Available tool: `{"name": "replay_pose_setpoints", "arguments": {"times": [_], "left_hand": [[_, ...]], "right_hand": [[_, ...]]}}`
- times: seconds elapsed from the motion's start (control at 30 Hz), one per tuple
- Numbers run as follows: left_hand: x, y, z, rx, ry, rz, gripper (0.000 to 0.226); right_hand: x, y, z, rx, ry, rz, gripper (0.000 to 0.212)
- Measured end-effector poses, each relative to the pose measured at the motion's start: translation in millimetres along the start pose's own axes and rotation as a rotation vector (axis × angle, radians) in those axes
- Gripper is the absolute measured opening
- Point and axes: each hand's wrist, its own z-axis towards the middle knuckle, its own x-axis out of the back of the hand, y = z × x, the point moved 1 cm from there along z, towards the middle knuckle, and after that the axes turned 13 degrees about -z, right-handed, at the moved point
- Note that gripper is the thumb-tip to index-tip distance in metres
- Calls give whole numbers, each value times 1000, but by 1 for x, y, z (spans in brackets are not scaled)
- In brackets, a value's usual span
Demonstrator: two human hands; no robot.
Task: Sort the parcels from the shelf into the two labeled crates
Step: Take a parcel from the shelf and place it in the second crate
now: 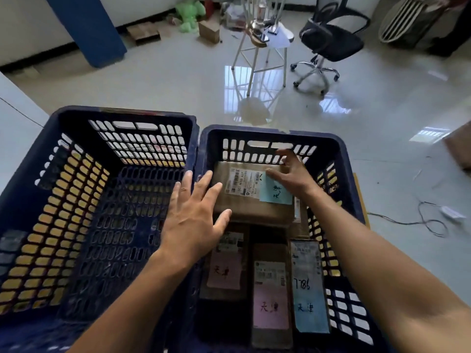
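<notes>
Left hand and right hand hold nothing, fingers wide, by the brown box. Lower-right crate has several parcels; lower-left crate has none yet.

Two dark blue crates stand side by side on a glossy floor. The left crate shows its slotted bottom. In the right crate a brown box with a white label and a blue note lies at the far end, with three narrower parcels nearer: two with pink notes, one with a blue sheet. The left hand, fingers spread, hovers by the box's left edge. The right hand, fingers loosely bent, is over its far right corner. An office chair stands beyond
</notes>
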Motion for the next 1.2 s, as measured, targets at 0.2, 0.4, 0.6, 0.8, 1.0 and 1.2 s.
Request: {"name": "replay_pose_setpoints", "arguments": {"times": [0.2,0.4,0.6,0.8,1.0,1.2], "left_hand": [[-4,-2,-2,-34,8,37,70],[-5,-2,-2,-37,-20,70,72],[-1,5,-4,-49,28,-9,67],[11,23,-29,72,151,-35,62],[14,54,-91,223,275,-37,66],[26,69,-171,332,400,-33,64]], "right_hand": [[-35,0,-78,-72,334,-20,82],[-46,5,-104,-7,227,-51,85],[-40,8,-92,10,188,-52,88],[-40,0,-106,64,235,-119,88],[-23,-30,-170,380,206,-262,73],[-18,-69,-226,645,74,-396,66]]}}
